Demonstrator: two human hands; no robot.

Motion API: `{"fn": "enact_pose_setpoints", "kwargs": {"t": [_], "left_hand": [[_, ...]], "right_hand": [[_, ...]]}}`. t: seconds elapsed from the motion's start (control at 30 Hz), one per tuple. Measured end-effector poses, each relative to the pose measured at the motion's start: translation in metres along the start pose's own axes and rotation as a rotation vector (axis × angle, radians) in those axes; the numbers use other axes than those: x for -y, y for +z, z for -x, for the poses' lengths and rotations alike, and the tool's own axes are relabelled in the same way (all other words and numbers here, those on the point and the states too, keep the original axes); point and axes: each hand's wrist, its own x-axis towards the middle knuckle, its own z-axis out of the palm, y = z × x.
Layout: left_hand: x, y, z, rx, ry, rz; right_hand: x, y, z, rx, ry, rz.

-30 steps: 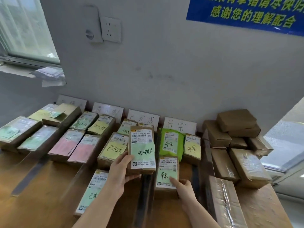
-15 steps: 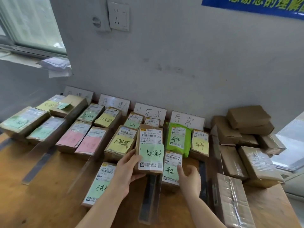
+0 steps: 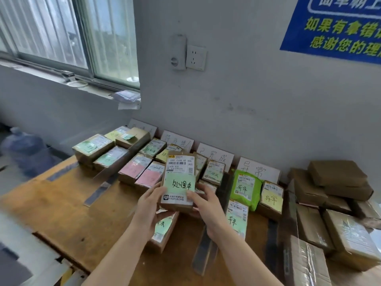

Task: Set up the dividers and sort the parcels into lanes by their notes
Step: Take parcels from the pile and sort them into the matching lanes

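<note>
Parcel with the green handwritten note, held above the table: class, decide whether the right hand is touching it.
Touching. The head view shows the right hand gripping the parcel, its thumb lying on the label's lower right corner.

brown parcel (image 3: 179, 174) held up over the wooden table (image 3: 61, 203), left hand (image 3: 151, 205) gripping its left edge, right hand (image 3: 208, 207) its right, green note (image 3: 181, 184) stuck on front, sorted parcels (image 3: 136, 169) lined up behind, white lane cards (image 3: 215, 158) propped against the wall, plain brown boxes (image 3: 338, 178) piled on the right

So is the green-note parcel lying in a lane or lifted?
Lifted: the left hand and right hand grip the parcel at its lower corners.
</note>
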Motion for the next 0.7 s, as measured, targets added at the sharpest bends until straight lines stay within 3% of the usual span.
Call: {"fn": "enact_pose_setpoints", "kwargs": {"t": [0.17, 0.37, 0.7], "left_hand": [[-0.028, -0.045, 0.013, -0.075, 0.055, 0.075], [-0.059, -0.118, -0.001, -0.186, 0.121, -0.040], [-0.124, -0.261, -0.048, -0.201, 0.144, -0.184]], "right_hand": [[0.003, 0.055, -0.002, 0.075, -0.001, 0.030], [0.004, 0.136, -0.010, 0.126, 0.001, 0.072], [-0.009, 0.298, -0.047, 0.076, 0.039, 0.047]]}}
